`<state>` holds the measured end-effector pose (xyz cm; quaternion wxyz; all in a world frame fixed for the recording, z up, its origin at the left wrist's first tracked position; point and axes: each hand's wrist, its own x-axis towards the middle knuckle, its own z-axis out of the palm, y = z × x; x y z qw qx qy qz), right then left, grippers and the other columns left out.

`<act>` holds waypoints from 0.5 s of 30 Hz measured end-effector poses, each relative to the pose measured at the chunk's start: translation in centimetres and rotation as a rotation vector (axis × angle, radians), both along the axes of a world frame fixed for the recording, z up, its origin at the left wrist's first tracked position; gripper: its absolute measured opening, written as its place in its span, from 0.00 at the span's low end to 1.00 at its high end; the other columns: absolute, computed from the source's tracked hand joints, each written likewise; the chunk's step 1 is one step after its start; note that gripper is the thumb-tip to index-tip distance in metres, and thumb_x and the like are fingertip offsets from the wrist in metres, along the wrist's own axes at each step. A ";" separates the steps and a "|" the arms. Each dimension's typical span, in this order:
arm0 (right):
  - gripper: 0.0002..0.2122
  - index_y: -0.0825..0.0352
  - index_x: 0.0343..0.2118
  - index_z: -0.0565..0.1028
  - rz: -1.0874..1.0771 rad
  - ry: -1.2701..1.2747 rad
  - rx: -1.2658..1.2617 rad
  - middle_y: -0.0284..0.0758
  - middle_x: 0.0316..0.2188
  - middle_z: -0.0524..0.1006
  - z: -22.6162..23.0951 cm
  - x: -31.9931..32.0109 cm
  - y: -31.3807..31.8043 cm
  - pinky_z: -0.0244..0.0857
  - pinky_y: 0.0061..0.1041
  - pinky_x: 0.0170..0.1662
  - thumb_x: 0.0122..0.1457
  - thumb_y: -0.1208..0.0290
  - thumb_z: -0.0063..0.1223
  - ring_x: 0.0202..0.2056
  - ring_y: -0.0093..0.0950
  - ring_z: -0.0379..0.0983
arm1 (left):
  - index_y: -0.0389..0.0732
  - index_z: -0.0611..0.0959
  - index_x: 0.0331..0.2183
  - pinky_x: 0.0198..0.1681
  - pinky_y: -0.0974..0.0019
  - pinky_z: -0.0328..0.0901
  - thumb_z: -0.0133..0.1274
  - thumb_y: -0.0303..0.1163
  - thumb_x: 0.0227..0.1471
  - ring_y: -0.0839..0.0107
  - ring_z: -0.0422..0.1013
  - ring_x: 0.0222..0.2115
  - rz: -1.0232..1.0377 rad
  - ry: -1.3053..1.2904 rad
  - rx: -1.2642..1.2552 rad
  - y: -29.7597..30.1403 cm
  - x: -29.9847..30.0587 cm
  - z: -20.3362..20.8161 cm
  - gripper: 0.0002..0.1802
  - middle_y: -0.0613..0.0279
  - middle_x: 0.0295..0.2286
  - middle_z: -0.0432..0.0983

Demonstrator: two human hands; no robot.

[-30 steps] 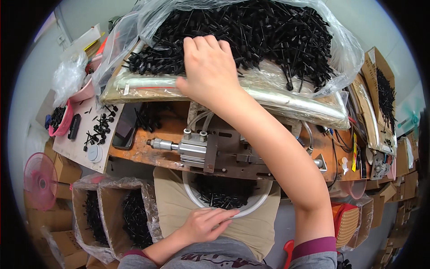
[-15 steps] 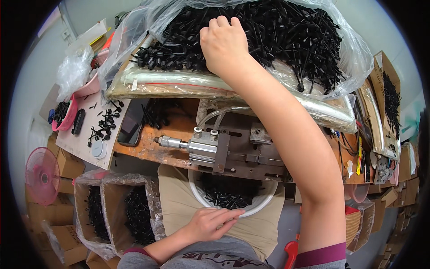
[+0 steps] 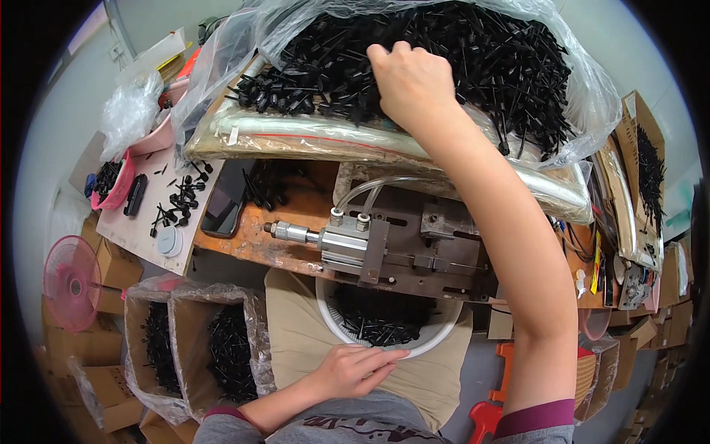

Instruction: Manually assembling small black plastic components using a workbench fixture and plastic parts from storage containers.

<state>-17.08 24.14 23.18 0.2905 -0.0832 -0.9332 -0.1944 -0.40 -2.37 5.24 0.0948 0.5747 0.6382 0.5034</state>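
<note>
At six o'clock the left hand (image 3: 359, 368) lies, fingers nearly straight, on a white basket's rim (image 3: 436, 342). At twelve the right hand (image 3: 414, 78) curls over heaped black parts (image 3: 495, 63); neither hand's grip can be told. The parts look light, stiff, perhaps slippery, with fragile thin stems, best held by their thicker ends.

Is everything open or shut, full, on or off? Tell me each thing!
Black parts: heaped, loose, jumbled
Clear plastic: crumpled around the heap
Right hand: bent over the heap, grip hidden
White basket: black parts inside
Left hand: resting at the basket's rim
Phone: lying flat, screen looks dark
Lined boxes: open, black parts inside
Pink fan: can't tell if it's spinning
</note>
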 end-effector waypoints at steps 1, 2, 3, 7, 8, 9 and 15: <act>0.11 0.65 0.36 0.77 0.018 0.025 0.021 0.41 0.32 0.78 0.1 0.4 0.3 0.74 0.30 0.32 0.48 0.74 0.59 0.34 0.35 0.79 | 0.40 0.82 0.45 0.19 0.70 0.66 0.61 0.22 0.45 0.71 0.71 0.16 0.006 0.002 0.002 0.0 0.1 -0.2 0.20 0.64 0.20 0.77; 0.11 0.65 0.36 0.77 0.008 0.010 0.005 0.42 0.32 0.78 0.2 0.7 0.5 0.74 0.31 0.32 0.48 0.74 0.59 0.34 0.36 0.79 | 0.40 0.82 0.45 0.19 0.70 0.65 0.61 0.22 0.45 0.71 0.71 0.16 0.011 0.003 0.004 -0.1 0.1 -0.3 0.20 0.64 0.19 0.77; 0.11 0.66 0.37 0.77 -0.006 -0.006 -0.010 0.42 0.32 0.78 0.3 1.0 0.7 0.74 0.31 0.32 0.48 0.74 0.59 0.34 0.36 0.79 | 0.41 0.82 0.45 0.19 0.70 0.65 0.61 0.23 0.46 0.71 0.71 0.16 0.013 0.004 0.006 -0.1 0.2 -0.5 0.20 0.64 0.19 0.77; 0.12 0.65 0.38 0.78 -0.039 -0.042 -0.085 0.42 0.35 0.78 1.0 2.4 1.8 0.75 0.34 0.34 0.47 0.75 0.59 0.35 0.39 0.80 | 0.41 0.82 0.44 0.20 0.70 0.66 0.61 0.23 0.46 0.71 0.72 0.16 0.000 0.024 -0.024 -0.1 0.2 -0.4 0.20 0.63 0.19 0.77; 0.12 0.65 0.38 0.78 -0.047 -0.064 -0.098 0.42 0.35 0.79 1.3 2.8 2.1 0.75 0.35 0.35 0.47 0.75 0.59 0.35 0.39 0.80 | 0.41 0.83 0.44 0.20 0.70 0.66 0.60 0.23 0.46 0.70 0.72 0.16 -0.001 0.025 -0.028 -0.1 0.3 -0.4 0.20 0.63 0.19 0.77; 0.12 0.64 0.38 0.78 -0.055 -0.086 -0.111 0.42 0.36 0.79 1.5 3.1 2.3 0.75 0.36 0.36 0.47 0.75 0.59 0.36 0.39 0.80 | 0.41 0.83 0.44 0.20 0.70 0.67 0.60 0.23 0.46 0.70 0.72 0.16 -0.001 0.026 -0.033 -0.2 0.3 -0.4 0.19 0.63 0.20 0.77; 0.18 0.64 0.39 0.79 -0.100 -0.105 -0.240 0.41 0.36 0.80 2.8 4.5 4.9 0.74 0.36 0.43 0.43 0.65 0.65 0.40 0.39 0.79 | 0.43 0.83 0.43 0.20 0.68 0.66 0.59 0.25 0.47 0.70 0.70 0.16 0.010 0.052 0.012 -0.1 0.5 -1.5 0.18 0.66 0.20 0.75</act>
